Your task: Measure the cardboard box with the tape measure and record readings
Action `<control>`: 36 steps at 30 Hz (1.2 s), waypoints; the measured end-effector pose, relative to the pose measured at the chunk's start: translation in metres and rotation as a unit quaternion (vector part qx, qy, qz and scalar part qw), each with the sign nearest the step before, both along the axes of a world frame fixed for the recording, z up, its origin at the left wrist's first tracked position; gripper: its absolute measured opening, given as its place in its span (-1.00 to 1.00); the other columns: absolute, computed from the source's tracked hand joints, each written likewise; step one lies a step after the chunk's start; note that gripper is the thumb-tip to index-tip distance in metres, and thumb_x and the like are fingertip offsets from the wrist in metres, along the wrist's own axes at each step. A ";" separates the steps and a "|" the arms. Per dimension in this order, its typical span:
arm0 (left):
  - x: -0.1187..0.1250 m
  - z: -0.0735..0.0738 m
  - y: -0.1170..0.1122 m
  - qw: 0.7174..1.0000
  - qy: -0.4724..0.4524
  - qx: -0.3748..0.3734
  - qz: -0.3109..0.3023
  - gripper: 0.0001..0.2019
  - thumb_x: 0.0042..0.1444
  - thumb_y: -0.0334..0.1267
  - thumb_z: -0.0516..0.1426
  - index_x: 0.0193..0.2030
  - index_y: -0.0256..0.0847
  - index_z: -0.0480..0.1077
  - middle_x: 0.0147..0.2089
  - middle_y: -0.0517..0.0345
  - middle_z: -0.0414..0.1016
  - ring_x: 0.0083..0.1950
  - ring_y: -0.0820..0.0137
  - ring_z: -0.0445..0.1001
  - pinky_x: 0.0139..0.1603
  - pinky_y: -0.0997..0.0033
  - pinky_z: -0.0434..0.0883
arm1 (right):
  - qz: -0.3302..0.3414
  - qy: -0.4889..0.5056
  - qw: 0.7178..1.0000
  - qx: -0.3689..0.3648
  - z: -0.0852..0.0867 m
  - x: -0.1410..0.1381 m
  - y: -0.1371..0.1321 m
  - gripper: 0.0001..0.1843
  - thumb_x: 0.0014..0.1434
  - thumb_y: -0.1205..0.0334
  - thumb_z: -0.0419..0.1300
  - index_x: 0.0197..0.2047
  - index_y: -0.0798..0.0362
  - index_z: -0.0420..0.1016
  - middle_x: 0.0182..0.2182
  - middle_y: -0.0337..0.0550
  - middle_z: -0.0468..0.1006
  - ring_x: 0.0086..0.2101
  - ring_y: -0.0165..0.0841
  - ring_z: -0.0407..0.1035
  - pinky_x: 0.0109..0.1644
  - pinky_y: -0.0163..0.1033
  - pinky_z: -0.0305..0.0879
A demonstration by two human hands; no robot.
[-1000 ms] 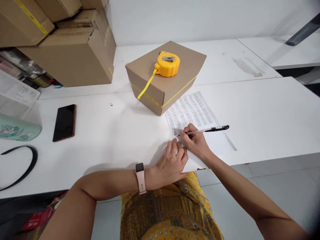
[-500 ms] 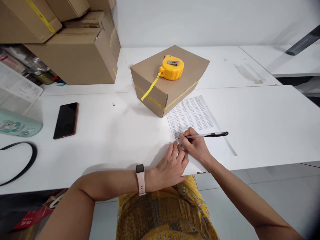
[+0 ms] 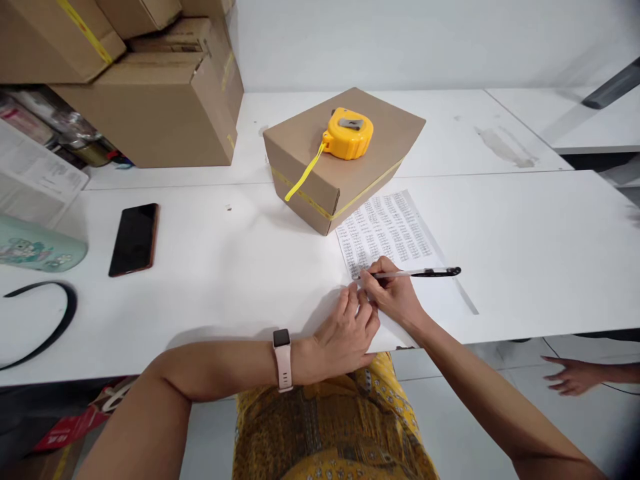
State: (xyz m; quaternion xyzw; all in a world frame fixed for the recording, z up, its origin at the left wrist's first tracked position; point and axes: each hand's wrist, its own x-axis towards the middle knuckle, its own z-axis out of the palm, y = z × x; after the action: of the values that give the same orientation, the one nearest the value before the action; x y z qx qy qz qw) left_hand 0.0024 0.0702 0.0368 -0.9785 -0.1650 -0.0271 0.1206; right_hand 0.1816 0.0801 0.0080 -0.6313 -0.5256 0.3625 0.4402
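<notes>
My right hand (image 3: 395,293) pinches a pen (image 3: 420,272) with a clear barrel and black grip, its tip down on a sheet of paper (image 3: 420,227). Columns of small handwritten words cover the upper part of the sheet. My left hand (image 3: 347,327) lies at the sheet's lower left corner by the table edge, fingers stretched and slightly bent, close to my right hand. A pink-strapped watch (image 3: 283,360) is on my left wrist. Over the sheet's top left corner stands a cardboard box (image 3: 305,160), carrying a yellow tape measure (image 3: 350,137) with a yellow strap.
Cardboard boxes (image 3: 165,113) are stacked at the back left of the white table (image 3: 200,300). A phone (image 3: 134,240), a green bottle (image 3: 40,245) and a black band (image 3: 65,320) lie at left. Another person's hand (image 3: 573,375) shows beyond the front edge at right.
Another person's hand has come into view at the lower right. The view has shifted slightly; my hands keep nearly the same pose, with the pen still on the paper.
</notes>
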 end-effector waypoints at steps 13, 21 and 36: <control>0.000 0.002 0.001 1.000 0.001 0.007 -0.002 -0.14 0.26 0.32 0.10 0.28 -0.57 0.36 0.28 -0.55 0.45 0.28 -0.23 0.46 0.33 -0.11 0.25 | -0.006 -0.002 1.000 0.003 0.001 0.000 0.000 -0.69 0.30 0.07 0.23 -0.41 -0.03 0.25 -0.55 -0.36 0.26 -0.56 -0.46 0.14 -0.49 -0.28 0.10; -0.001 0.000 0.001 1.000 -0.002 0.008 -0.007 -0.11 0.25 0.34 0.10 0.29 -0.58 0.35 0.27 -0.52 0.46 0.33 -0.26 0.42 0.34 -0.11 0.26 | -0.022 0.010 1.000 0.001 0.001 0.000 -0.001 -0.68 0.30 0.06 0.24 -0.41 -0.04 0.26 -0.56 -0.38 0.23 -0.55 -0.46 0.11 -0.49 -0.29 0.11; 0.000 -0.003 0.000 1.000 -0.003 0.003 0.001 -0.09 0.24 0.35 0.11 0.33 -0.60 0.32 0.28 -0.53 0.44 0.35 -0.26 0.40 0.36 -0.12 0.23 | -0.016 0.007 1.000 0.008 -0.001 0.001 -0.001 -0.70 0.31 0.10 0.23 -0.41 -0.03 0.27 -0.55 -0.36 0.27 -0.54 -0.45 0.15 -0.47 -0.28 0.13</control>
State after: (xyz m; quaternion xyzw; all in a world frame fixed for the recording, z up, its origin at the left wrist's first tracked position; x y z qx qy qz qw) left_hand 0.0020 0.0700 0.0335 -0.9779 -0.1665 -0.0307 0.1226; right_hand 0.1822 0.0793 0.0070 -0.6334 -0.5156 0.3554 0.4547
